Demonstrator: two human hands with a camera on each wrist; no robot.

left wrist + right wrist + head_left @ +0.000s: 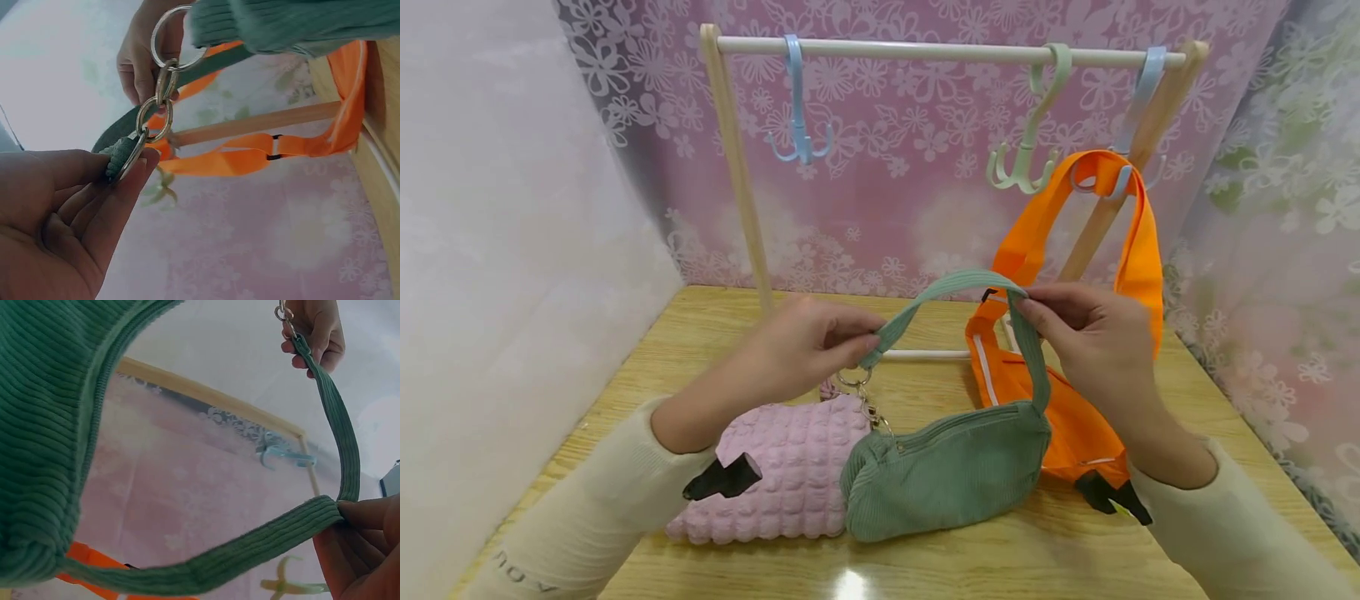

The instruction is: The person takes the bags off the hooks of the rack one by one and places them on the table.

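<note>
Before a floral backdrop [880,208], the left hand [805,342] pinches the green bag [955,475] by its strap's end. The right hand [1097,350] pinches the strap [962,282] where it bends.

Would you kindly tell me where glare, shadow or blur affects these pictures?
Head: white glare on the yellowish wooden table, near bottom edge; left wrist: left hand dim, upper left washed out; right wrist: bright glow at the right edge, pale blue plastic hook soft.
</note>
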